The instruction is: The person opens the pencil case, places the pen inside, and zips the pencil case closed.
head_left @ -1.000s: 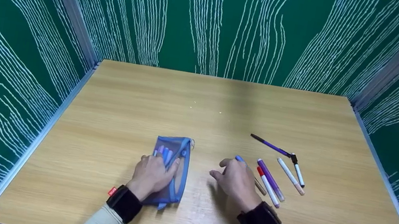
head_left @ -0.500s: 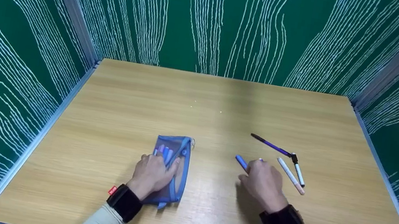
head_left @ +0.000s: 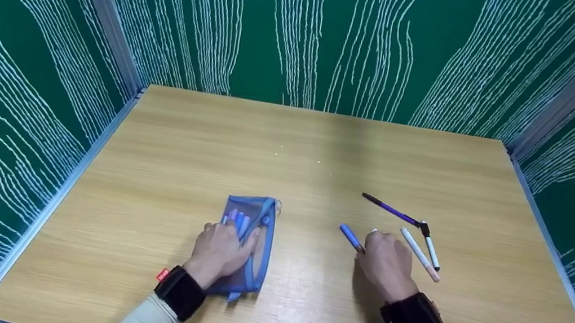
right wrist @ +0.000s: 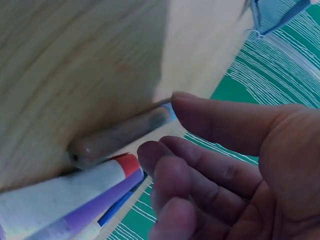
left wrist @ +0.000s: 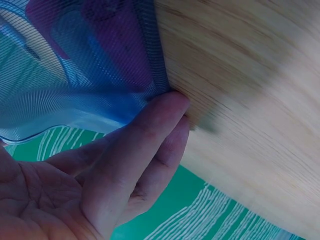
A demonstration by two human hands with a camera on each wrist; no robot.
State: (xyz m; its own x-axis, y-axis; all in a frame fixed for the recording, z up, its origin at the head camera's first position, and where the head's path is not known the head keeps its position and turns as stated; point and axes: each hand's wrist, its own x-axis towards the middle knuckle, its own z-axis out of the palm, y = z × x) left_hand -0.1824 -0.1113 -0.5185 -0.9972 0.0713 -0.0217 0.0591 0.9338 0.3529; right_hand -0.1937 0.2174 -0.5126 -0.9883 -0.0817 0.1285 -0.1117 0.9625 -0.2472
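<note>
On the left side of the table lies a blue mesh pencil pouch (head_left: 263, 257) with several pens inside. My left hand (head_left: 220, 248) holds it, thumb over the top and fingers at its left edge; the left wrist view shows fingertips (left wrist: 175, 102) at the pouch's corner. My right hand (head_left: 389, 262) is over the loose markers. In the right wrist view its thumb is at the far end of a brown marker (right wrist: 117, 137), whose blue cap (head_left: 349, 234) sticks out left of the hand. Its fingers are bent, apart from the thumb, near a red-capped white marker (right wrist: 60, 197) and a purple marker (right wrist: 95, 205).
Right of the right hand lies a white marker (head_left: 413, 244) with a pinkish end. Beyond it are a slim dark purple pen (head_left: 389, 207) and a small white marker with a black cap (head_left: 430, 246). Green walls with white lines (head_left: 295, 31) surround the wooden table (head_left: 211, 139).
My right hand has moved right from beside the blue-capped marker to over the group, covering the purple and red-capped markers in the head view. My left hand and the pouch have stayed put.
</note>
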